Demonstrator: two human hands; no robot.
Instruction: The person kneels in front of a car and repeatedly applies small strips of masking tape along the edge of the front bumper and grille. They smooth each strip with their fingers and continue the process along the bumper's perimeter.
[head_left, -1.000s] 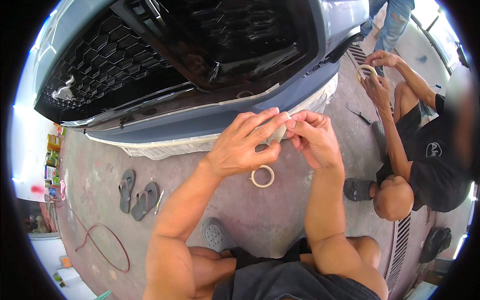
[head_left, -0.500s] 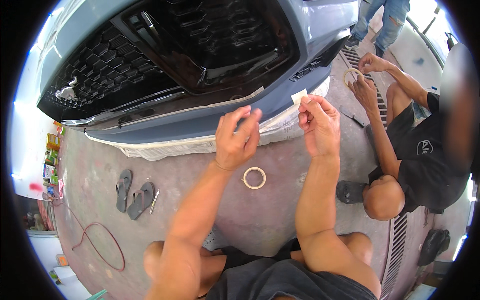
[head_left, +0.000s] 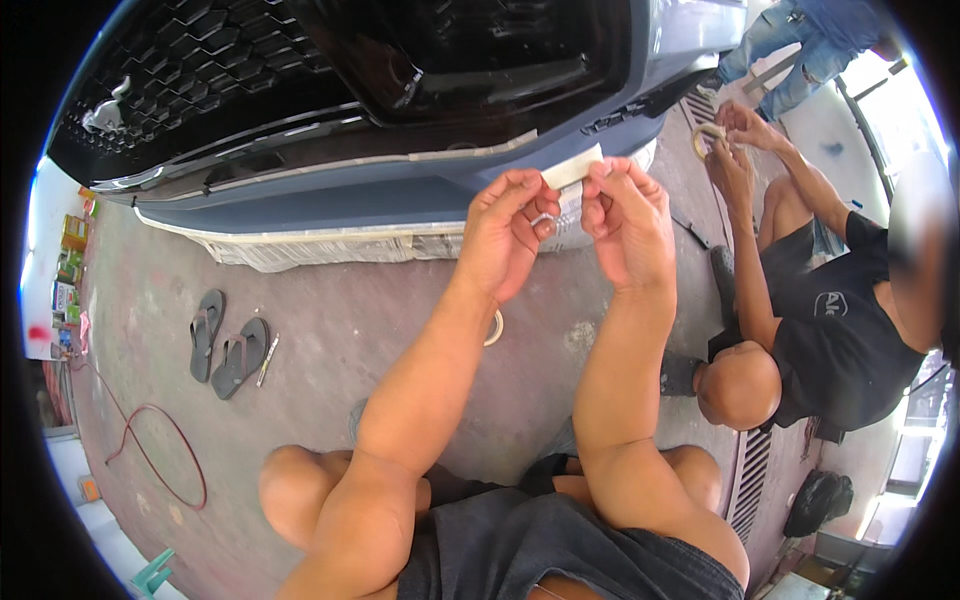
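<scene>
A short cream strip of masking tape [head_left: 572, 170] is stretched between my two hands in front of the car's lower bumper. My left hand [head_left: 508, 235] pinches its left end, fingers curled. At the other end, my right hand [head_left: 632, 225] pinches the strip between thumb and fingertips. Beyond them is the grey bumper [head_left: 330, 207], with cream tape along its upper edge and newspaper [head_left: 290, 250] hanging along its lower edge. On the floor, a masking tape roll [head_left: 495, 328] is mostly hidden behind my left forearm.
A co-worker crouches at right, holding another tape roll [head_left: 700, 143] beside a floor drain grate [head_left: 750, 485]. Flip-flops [head_left: 240, 358] and a slim pen-like tool [head_left: 268, 361] lie at left, near a red hose [head_left: 150, 408]. Another person in jeans [head_left: 790, 60] stands at far right.
My left hand has moved up and right to take the tape strip's other end; the strip now spans both hands. My view has shifted, and the floor roll is now mostly covered by my forearm.
</scene>
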